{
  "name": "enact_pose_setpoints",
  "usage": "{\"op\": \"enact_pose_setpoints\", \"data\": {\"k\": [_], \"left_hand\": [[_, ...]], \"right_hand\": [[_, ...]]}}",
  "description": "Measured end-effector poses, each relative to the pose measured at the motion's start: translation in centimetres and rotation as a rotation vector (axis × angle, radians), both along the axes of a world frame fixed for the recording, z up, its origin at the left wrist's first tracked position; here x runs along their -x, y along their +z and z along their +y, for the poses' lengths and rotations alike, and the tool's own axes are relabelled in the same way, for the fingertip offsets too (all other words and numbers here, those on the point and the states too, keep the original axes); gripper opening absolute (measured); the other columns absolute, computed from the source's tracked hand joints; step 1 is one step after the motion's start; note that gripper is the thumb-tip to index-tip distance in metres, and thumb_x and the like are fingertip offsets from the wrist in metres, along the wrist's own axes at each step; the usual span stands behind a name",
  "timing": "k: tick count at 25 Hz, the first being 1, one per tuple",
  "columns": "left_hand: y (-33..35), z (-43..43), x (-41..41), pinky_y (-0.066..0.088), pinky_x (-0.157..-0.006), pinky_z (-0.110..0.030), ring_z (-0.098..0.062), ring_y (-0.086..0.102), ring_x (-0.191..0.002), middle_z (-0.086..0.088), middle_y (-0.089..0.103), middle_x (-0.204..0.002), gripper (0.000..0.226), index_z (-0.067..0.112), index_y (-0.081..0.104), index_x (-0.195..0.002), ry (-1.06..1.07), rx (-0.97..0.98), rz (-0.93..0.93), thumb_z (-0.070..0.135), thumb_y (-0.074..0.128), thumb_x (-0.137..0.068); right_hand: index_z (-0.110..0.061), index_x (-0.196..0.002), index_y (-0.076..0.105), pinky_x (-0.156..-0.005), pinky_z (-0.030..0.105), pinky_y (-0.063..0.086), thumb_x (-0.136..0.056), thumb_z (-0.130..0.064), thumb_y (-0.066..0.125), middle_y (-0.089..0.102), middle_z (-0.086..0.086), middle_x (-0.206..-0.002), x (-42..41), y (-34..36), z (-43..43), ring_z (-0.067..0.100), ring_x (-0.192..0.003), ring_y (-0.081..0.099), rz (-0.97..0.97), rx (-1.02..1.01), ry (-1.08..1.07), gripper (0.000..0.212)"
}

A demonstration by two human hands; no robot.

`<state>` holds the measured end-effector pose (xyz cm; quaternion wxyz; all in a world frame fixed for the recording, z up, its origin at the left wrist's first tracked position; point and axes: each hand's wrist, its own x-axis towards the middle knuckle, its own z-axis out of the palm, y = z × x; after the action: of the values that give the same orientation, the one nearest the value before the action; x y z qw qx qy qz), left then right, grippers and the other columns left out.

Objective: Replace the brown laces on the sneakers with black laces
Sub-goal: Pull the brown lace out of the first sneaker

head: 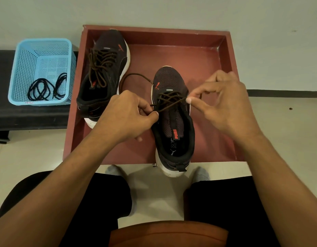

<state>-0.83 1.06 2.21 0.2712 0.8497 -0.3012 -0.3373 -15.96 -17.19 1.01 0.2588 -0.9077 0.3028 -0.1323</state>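
Brown round lace (169,101), threaded criss-cross through the lower eyelets of the nearer dark mesh sneaker with a white sole (173,132), is pinched at both sides. The left hand (125,114) grips it between thumb and curled fingers at the shoe's left edge. The right hand (223,104) nips it between thumb and forefinger at the right edge, its other fingers lifted and loosely bent. One free end of the lace arcs away behind the left hand. That sneaker stands in a red-brown shallow tray (172,36), heel over the near rim. A second dark sneaker (108,77), fully laced in brown, sits at the tray's far left. Left of the tray, a light-blue perforated plastic basket (43,43) on a black bench (29,114) holds the tangled black laces (42,90).
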Motion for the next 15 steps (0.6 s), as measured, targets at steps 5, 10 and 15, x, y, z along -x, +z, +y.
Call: {"op": "enact_pose_setpoints", "data": {"k": [5,10,15], "left_hand": [[-0.1,0.0,0.1,0.064,-0.066,-0.031,-0.015,0.07,-0.046,0.005,0.071,-0.061,0.016,0.02,0.075,-0.085,0.02,0.001,-0.011,0.033,0.074,-0.095],[-0.1,-0.2,0.1,0.062,-0.063,-0.023,-0.014,0.07,-0.045,0.004,0.072,-0.06,0.017,0.02,0.075,-0.083,0.02,0.002,-0.018,0.032,0.075,-0.095],[-0.1,-0.3,0.3,0.062,-0.059,-0.025,-0.013,0.069,-0.044,0.004,0.073,-0.062,0.017,0.022,0.074,-0.081,0.009,0.019,-0.022,0.031,0.073,-0.095]], "right_hand": [[-0.036,-0.094,0.079,-0.082,0.037,0.055,-0.086,-0.044,0.082,0.067,-0.004,-0.095,1.2,-0.3,-1.9,0.017,-0.092,0.063,0.049,-0.002,-0.186,0.011],[-0.041,-0.113,0.077,-0.088,0.019,0.041,-0.086,-0.047,0.08,0.055,-0.009,-0.099,0.1,-0.3,-0.1,0.012,-0.1,0.048,-0.048,0.064,-0.006,0.028],[-0.036,-0.103,0.082,-0.086,0.043,0.049,-0.083,-0.044,0.084,0.05,-0.011,-0.098,-1.6,-1.6,3.5,0.013,-0.101,0.046,-0.034,0.07,0.223,0.022]]}}
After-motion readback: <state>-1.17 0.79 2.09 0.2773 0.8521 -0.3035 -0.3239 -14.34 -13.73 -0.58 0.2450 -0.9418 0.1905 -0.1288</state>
